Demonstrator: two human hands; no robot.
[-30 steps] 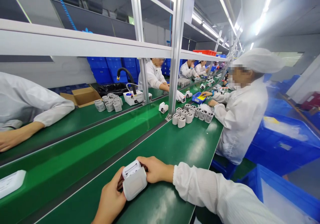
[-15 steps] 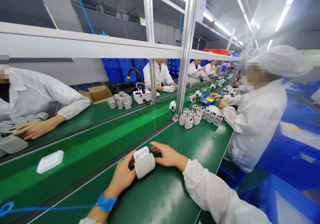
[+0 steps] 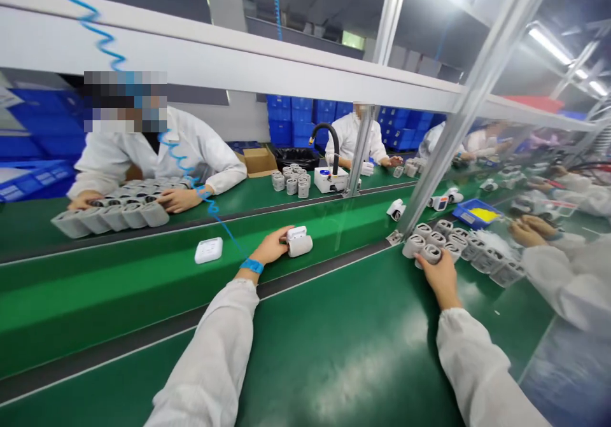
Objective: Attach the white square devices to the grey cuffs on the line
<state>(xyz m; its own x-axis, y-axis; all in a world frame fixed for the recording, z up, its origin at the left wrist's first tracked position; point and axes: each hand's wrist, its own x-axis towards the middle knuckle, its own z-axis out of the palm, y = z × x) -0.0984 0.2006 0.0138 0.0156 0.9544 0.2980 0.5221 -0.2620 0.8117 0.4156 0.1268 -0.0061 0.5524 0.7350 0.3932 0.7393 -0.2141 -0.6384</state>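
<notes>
My left hand (image 3: 270, 246), with a blue strap (image 3: 251, 266) on its wrist, lies on the moving green belt (image 3: 143, 287). Its fingers hold a white wrist unit with a rolled cuff (image 3: 298, 242) from the side. A flat white rectangular device (image 3: 209, 250) sits further left on the same belt, apart from my hand. My right hand (image 3: 442, 277) reaches over the near green bench (image 3: 344, 344). Its fingers close on a grey-white cuff roll (image 3: 430, 254) at the front of a cluster of similar rolls (image 3: 453, 242).
A co-worker's hands (image 3: 179, 200) rest on a row of grey cuffs (image 3: 109, 216) across the belt. Beyond stand a white machine with a black hose (image 3: 329, 179), cuff rolls, a cardboard box (image 3: 252, 161), and blue crates (image 3: 296, 121). A metal post (image 3: 477, 105) and shelf rail cross the view.
My head has turned left. The white unit now sits on the belt under my left hand alone. My right hand has left it and moved right onto the cuff rolls.
</notes>
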